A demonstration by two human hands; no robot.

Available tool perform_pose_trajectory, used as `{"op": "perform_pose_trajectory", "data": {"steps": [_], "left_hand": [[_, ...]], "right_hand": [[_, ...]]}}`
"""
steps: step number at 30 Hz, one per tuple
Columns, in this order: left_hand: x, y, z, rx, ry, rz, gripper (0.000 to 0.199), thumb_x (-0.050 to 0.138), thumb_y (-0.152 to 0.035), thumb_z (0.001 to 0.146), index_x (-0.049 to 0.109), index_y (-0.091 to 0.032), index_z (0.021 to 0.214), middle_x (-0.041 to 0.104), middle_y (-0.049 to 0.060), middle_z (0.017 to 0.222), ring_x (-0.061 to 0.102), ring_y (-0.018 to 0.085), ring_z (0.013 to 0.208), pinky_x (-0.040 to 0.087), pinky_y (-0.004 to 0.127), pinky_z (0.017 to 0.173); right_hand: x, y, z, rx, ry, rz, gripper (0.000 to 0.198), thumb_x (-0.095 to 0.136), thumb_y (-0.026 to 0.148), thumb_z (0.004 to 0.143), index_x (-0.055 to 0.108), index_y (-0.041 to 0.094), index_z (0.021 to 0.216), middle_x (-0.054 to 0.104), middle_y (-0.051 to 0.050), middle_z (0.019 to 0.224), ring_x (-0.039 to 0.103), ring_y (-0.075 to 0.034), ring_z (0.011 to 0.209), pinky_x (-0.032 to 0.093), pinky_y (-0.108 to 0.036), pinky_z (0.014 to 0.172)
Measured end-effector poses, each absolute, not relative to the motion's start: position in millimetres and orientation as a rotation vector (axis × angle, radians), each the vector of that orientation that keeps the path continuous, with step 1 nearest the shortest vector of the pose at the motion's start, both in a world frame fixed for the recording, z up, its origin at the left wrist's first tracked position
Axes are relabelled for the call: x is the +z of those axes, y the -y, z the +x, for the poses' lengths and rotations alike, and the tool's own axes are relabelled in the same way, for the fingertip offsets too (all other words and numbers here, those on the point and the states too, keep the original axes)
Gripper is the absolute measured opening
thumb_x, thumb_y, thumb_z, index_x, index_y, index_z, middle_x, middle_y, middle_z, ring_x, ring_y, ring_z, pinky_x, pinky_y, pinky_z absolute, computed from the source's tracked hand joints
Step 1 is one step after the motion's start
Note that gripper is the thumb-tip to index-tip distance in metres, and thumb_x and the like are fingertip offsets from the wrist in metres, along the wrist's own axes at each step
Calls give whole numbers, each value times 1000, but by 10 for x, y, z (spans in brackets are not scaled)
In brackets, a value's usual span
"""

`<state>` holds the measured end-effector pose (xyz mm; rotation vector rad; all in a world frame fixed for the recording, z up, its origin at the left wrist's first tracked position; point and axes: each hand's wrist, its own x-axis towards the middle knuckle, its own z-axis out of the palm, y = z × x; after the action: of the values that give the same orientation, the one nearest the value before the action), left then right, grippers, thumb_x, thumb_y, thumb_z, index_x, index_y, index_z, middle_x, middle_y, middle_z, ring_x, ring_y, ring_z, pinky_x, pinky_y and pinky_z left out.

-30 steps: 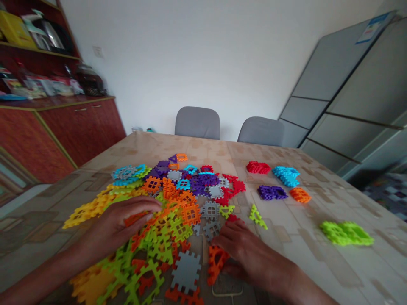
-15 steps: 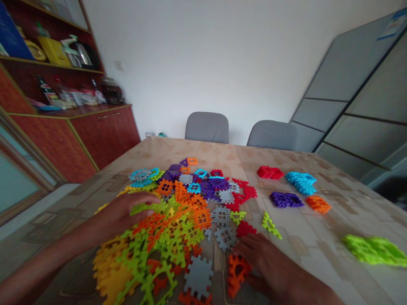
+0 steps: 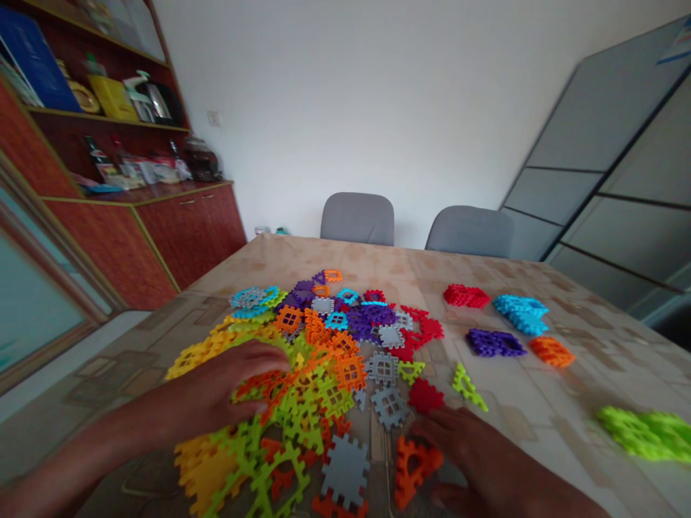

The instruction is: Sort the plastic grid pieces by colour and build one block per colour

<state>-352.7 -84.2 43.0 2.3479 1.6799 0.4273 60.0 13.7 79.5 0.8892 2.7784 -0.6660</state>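
Spread over the pile of toothed plastic building pieces (image 3: 302, 424), my left hand (image 3: 237, 381) has its thumb and fingers apart around some orange pieces (image 3: 262, 385). I see no piece clearly lifted. My right hand (image 3: 469, 446) is low over the table, fingers and thumb apart, just right of an orange triangular piece (image 3: 414, 466). Its fingertips come close to a red square piece (image 3: 425, 396). Grey window pieces (image 3: 389, 406) and a plain grey square (image 3: 345, 469) lie between the hands. A lime triangular frame (image 3: 468, 387) lies beyond my right hand.
Sorted stacks stand on the right: red (image 3: 466, 296), light blue (image 3: 521, 314), purple (image 3: 495, 342), orange (image 3: 553, 351) and lime (image 3: 648, 433). Two grey chairs (image 3: 358, 218) stand behind the patterned table (image 3: 389, 262). A wooden cabinet (image 3: 199, 223) is at the left.
My left hand has moved lower over the pile, its thumb now below the orange pieces. My right hand has drawn slightly off the orange triangle. The whole view has shifted a little.
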Motion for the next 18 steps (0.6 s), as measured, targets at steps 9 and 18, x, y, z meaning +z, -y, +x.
{"op": "perform_pose_trajectory", "data": {"steps": [9, 18], "left_hand": [[280, 885, -3272, 368, -1753, 2362, 71, 76, -25, 85, 48, -41, 148, 56, 3, 147, 57, 29, 131, 49, 40, 108], [392, 786, -3193, 674, -1711, 2375, 44, 52, -13, 93, 60, -34, 131, 73, 1, 122, 71, 21, 109, 53, 30, 94]], "right_hand": [[893, -156, 678, -553, -2923, 884, 49, 76, 18, 79, 71, 19, 127, 73, -17, 126, 71, -37, 111, 60, -50, 94], [797, -224, 692, -409, -3202, 836, 34, 73, 18, 85, 72, 20, 119, 77, -12, 117, 76, -31, 100, 65, -40, 83]]}}
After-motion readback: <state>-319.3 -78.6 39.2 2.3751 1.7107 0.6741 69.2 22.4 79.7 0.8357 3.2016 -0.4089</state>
